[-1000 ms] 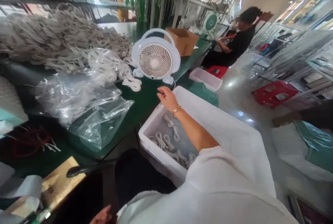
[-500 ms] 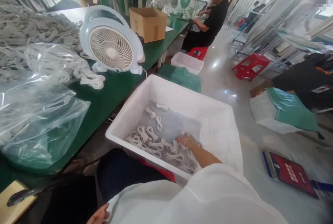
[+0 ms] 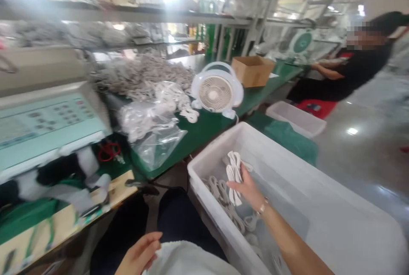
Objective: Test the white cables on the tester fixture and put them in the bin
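My right hand (image 3: 249, 187) is closed on a bundle of white cable (image 3: 234, 177), coiled into loops, and holds it up over the left part of a large white plastic bin (image 3: 338, 192). More coiled cables (image 3: 234, 217) lie on the bin floor along its near left side, partly hidden behind the wall. Low in the view, my left hand (image 3: 140, 251) hovers by my lap beside the hem of my white top. Its fingers are loosely bent and a little apart, with nothing visible in them.
A white fan (image 3: 215, 91), a cardboard box (image 3: 252, 71), plastic bags (image 3: 159, 136) and a heap of cables (image 3: 143, 72) sit on the green bench (image 3: 198, 138). A pale green machine (image 3: 47, 125) stands left. Beyond, a person (image 3: 358, 70) sits beside a smaller bin (image 3: 295, 119).
My view has swung left, bringing the machine into sight. My right hand has risen from the cables on the bin floor and now holds a bundle. My left hand stays low by my lap.
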### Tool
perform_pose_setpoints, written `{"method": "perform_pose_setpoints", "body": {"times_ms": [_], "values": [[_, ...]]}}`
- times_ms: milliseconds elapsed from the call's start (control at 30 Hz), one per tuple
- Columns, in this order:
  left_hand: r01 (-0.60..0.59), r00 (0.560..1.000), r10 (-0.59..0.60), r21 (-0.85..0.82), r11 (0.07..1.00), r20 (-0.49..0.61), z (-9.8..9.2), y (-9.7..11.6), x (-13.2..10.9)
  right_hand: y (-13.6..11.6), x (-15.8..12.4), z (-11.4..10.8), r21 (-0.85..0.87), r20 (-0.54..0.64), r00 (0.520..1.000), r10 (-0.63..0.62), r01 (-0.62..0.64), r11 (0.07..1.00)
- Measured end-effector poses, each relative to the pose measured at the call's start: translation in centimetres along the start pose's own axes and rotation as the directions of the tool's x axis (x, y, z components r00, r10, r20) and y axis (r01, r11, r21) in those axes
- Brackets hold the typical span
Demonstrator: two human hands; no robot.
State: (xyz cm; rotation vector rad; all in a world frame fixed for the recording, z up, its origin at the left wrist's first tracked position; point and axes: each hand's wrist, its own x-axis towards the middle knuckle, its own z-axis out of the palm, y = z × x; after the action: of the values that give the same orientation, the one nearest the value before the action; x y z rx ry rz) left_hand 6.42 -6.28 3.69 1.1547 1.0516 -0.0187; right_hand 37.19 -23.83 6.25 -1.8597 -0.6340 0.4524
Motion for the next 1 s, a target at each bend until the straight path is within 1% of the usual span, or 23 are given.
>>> {"method": "perform_pose_setpoints", "body": {"times_ms": [33, 67, 100, 133, 167, 200, 233, 267, 333, 367, 400, 467, 533, 633, 700, 733, 767, 800, 833, 900, 933, 1000], "values": [[-0.061, 0.996, 0.063, -0.036, 0.998, 0.066, 0.5, 1.2, -0.3, -2.7, 0.1, 1.4, 0.012, 0.069, 0.994, -0.086, 0.085, 0.996], [-0.146, 0.977, 0.158, -0.092, 0.985, 0.142, 1.0, 2.6, -0.6, -5.2, -0.1, 3.1, 0.029, 0.142, 0.979, -0.145, 0.142, 0.989], [-0.233, 0.943, 0.265, -0.17, 0.957, 0.202, 1.5, 3.9, -1.1, -7.4, -0.6, 5.1, 0.061, 0.215, 0.958, -0.191, 0.182, 0.981], [-0.307, 0.899, 0.367, -0.252, 0.918, 0.24, 1.9, 5.0, -1.7, -9.2, -1.4, 7.2, 0.111, 0.292, 0.929, -0.226, 0.201, 0.973], [-0.371, 0.852, 0.456, -0.319, 0.872, 0.258, 2.2, 5.9, -2.2, -10.7, -2.2, 9.4, 0.169, 0.371, 0.895, -0.247, 0.197, 0.966], [-0.417, 0.824, 0.518, -0.372, 0.829, 0.232, 2.2, 6.5, -2.6, -11.8, -3.0, 11.5, 0.224, 0.44, 0.861, -0.255, 0.17, 0.96], [-0.431, 0.829, 0.534, -0.415, 0.801, 0.169, 1.9, 6.7, -3.0, -12.6, -3.6, 13.3, 0.269, 0.498, 0.831, -0.247, 0.123, 0.955], [-0.422, 0.849, 0.517, -0.452, 0.786, 0.106, 1.4, 6.6, -3.2, -13.2, -4.0, 14.9, 0.299, 0.545, 0.807, -0.227, 0.066, 0.952], [-0.352, 0.913, 0.407, -0.54, 0.765, -0.018, -0.3, 5.8, -3.5, -13.9, -4.3, 17.3, 0.333, 0.59, 0.784, -0.192, -0.021, 0.943], [-0.311, 0.939, 0.339, -0.587, 0.748, -0.064, -1.4, 5.2, -3.5, -14.2, -4.2, 18.0, 0.363, 0.595, 0.778, -0.203, -0.034, 0.931], [-0.282, 0.954, 0.278, -0.632, 0.721, -0.109, -2.5, 4.6, -3.5, -14.5, -4.0, 18.7, 0.405, 0.594, 0.769, -0.236, -0.033, 0.914], [-0.282, 0.959, 0.18, -0.706, 0.65, -0.217, -4.8, 3.5, -3.4, -15.0, -3.7, 19.8, 0.5, 0.6, 0.74, -0.305, -0.05, 0.864], [-0.343, 0.934, 0.121, -0.748, 0.568, -0.337, -6.6, 2.7, -3.1, -15.3, -3.8, 21.2, 0.558, 0.646, 0.695, -0.315, -0.149, 0.816], [-0.478, 0.867, 0.101, -0.756, 0.448, -0.488, -8.3, 2.0, -2.8, -14.8, -5.3, 23.7, 0.528, 0.761, 0.595, -0.258, -0.336, 0.78], [-0.552, 0.823, 0.111, -0.739, 0.387, -0.556, -8.8, 1.8, -2.7, -13.6, -6.8, 25.2, 0.475, 0.821, 0.532, -0.208, -0.432, 0.767], [-0.577, 0.807, 0.115, -0.731, 0.363, -0.58, -8.8, 1.7, -2.8, -12.8, -7.4, 25.8, 0.441, 0.843, 0.511, -0.166, -0.482, 0.757], [-0.597, 0.793, 0.119, -0.725, 0.343, -0.597, -8.8, 1.7, -2.8, -12.0, -8.1, 26.4, 0.403, 0.859, 0.501, -0.107, -0.533, 0.744], [-0.612, 0.783, 0.126, -0.72, 0.328, -0.609, -8.7, 1.8, -2.9, -11.1, -8.6, 26.8, 0.365, 0.864, 0.503, -0.031, -0.582, 0.727], [-0.626, 0.773, 0.135, -0.713, 0.317, -0.619, -8.5, 1.9, -2.9, -10.3, -9.0, 27.1, 0.327, 0.861, 0.506, 0.051, -0.627, 0.707], [-0.654, 0.752, 0.156, -0.693, 0.304, -0.641, -8.0, 2.2, -3.0, -9.2, -9.6, 27.6, 0.259, 0.847, 0.497, 0.189, -0.697, 0.669], [-0.667, 0.741, 0.175, -0.683, 0.299, -0.648, -7.7, 2.3, -3.0, -8.9, -9.7, 27.8, 0.237, 0.846, 0.486, 0.22, -0.712, 0.661], [-0.681, 0.73, 0.221, -0.662, 0.314, -0.647, -7.1, 2.5, -3.1, -8.8, -9.6, 28.1, 0.22, 0.859, 0.467, 0.207, -0.705, 0.675]]}}
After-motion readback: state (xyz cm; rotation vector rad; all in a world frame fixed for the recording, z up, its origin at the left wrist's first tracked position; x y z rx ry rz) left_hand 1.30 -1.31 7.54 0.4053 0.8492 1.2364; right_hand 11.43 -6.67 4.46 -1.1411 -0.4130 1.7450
